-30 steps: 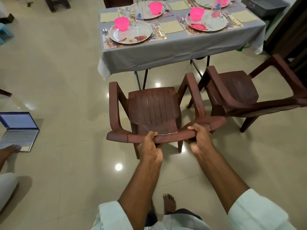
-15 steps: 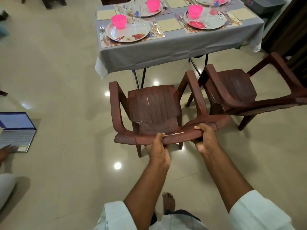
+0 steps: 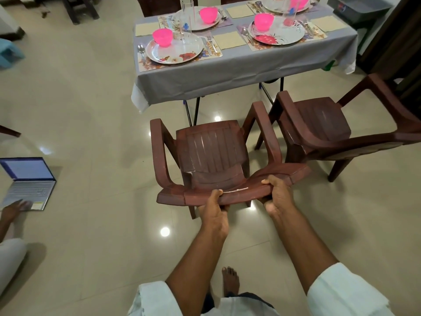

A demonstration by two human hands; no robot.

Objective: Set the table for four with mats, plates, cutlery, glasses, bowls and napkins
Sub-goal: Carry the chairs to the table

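Chair [image 3: 211, 153] nearer table [image 3: 227, 71] — both hands grip it; pink bowls [image 3: 162, 37] empty.

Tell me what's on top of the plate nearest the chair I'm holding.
On that plate sit a pink bowl and a clear glass. The bowl hides part of the plate's surface, and its inside isn't visible from here.

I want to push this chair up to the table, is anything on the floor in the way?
Nothing visible: bare floor lies between the held chair and the table. The second chair stands off to its right.
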